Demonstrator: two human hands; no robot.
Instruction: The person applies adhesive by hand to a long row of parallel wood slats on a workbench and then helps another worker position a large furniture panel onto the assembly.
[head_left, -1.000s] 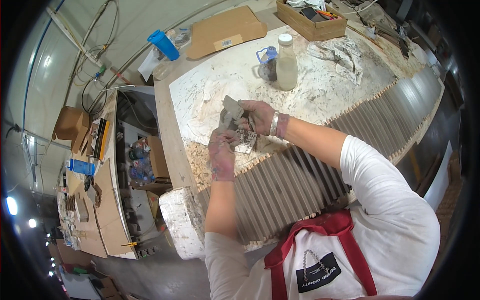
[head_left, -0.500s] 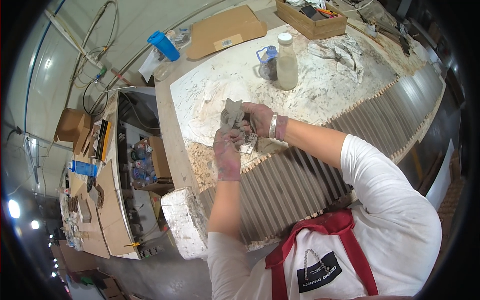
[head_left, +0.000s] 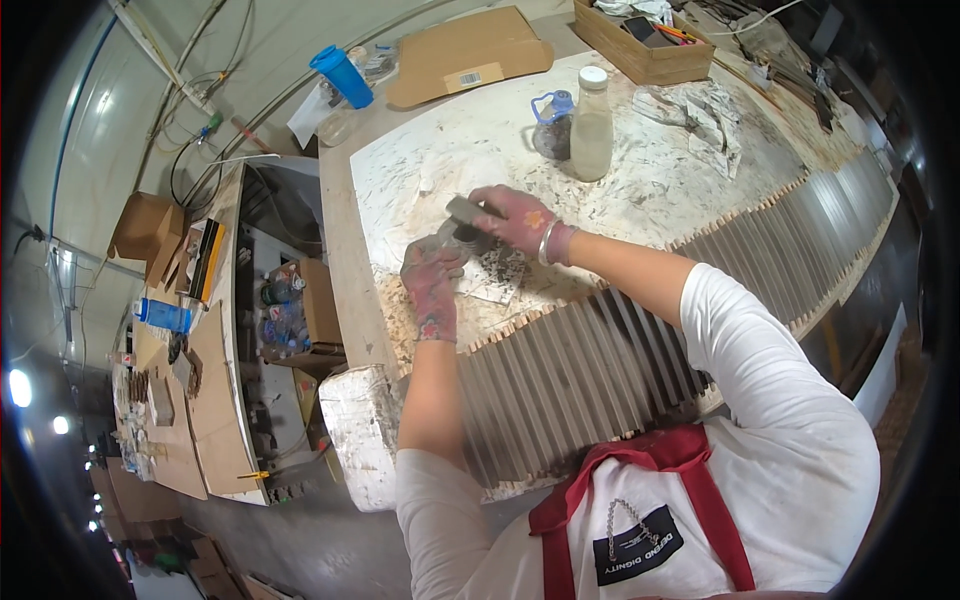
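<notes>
Both my hands wear thin, stained pinkish gloves with a flower print, over the near left part of the white-covered table. My right hand (head_left: 515, 217) grips a small dark grey block (head_left: 466, 212) from above, its fingers bent over the right side. Lower left, my left hand (head_left: 432, 288) is closed on a limp grey piece that looks like a rag (head_left: 436, 240), close to the block. Under the hands lies a dark-smudged paper sheet (head_left: 497, 275). A long row of dark grey strips (head_left: 560, 375) with pale wooden ends runs along the table's near side.
Beyond my hands stand a capped glass bottle (head_left: 592, 130) and a blue-lidded jug (head_left: 553, 128). Farther back are a blue cup (head_left: 342, 78), flattened cardboard (head_left: 470, 55), a wooden box (head_left: 650, 55) and crumpled paper (head_left: 690, 115). A white block (head_left: 358, 435) sits at the near left corner.
My hands have moved apart a little, the left one down and left. The grey material bunched between them now shows as a block under my right hand and a limp piece at my left.
</notes>
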